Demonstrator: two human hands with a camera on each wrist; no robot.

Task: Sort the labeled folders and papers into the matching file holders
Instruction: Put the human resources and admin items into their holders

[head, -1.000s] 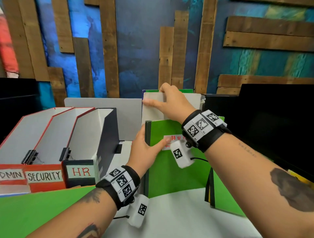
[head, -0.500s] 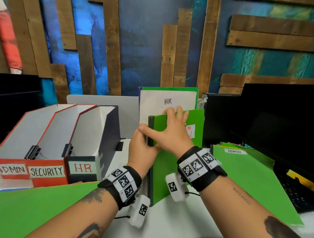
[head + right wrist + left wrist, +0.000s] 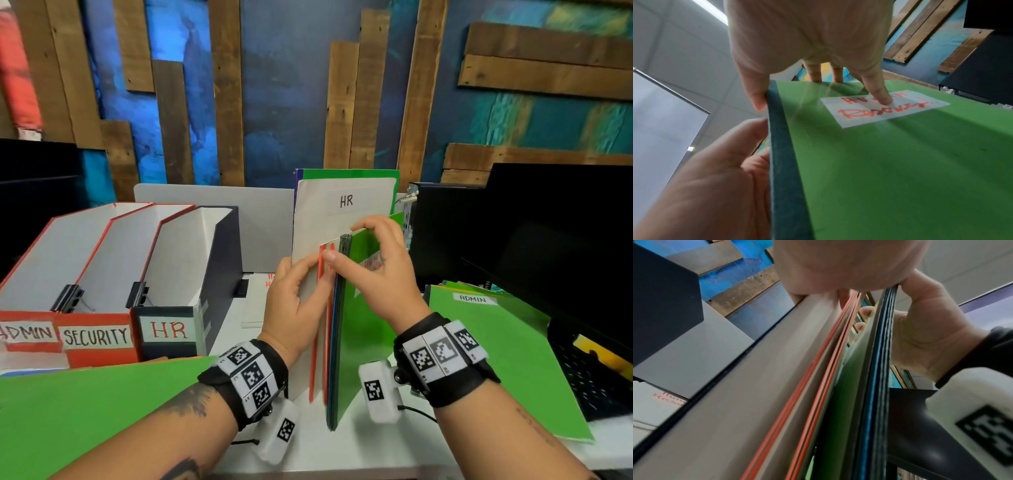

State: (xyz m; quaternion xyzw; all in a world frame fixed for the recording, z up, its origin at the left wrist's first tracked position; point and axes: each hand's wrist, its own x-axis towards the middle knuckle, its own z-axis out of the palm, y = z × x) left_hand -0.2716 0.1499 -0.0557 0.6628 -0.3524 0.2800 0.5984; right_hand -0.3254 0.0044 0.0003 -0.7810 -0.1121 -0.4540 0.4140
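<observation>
I hold an upright stack of folders on edge on the white desk. My left hand grips its left side, thumb on the red-edged spines. My right hand pinches the green folder at its top corner; its label reads "Human Resources". Behind stands a taller grey folder marked HR. Three file holders stand at left: ADMIN, SECURITY and HR. In the left wrist view the stack's spines run between both hands.
A green folder labelled ADMIN lies flat at right, beside a black monitor and keyboard. Another green folder lies at the near left. A grey panel stands behind the holders.
My right hand came down from the top of the tall HR folder to the green folder's top corner. The stack has turned so its spines face me, and the ADMIN folder now lies uncovered.
</observation>
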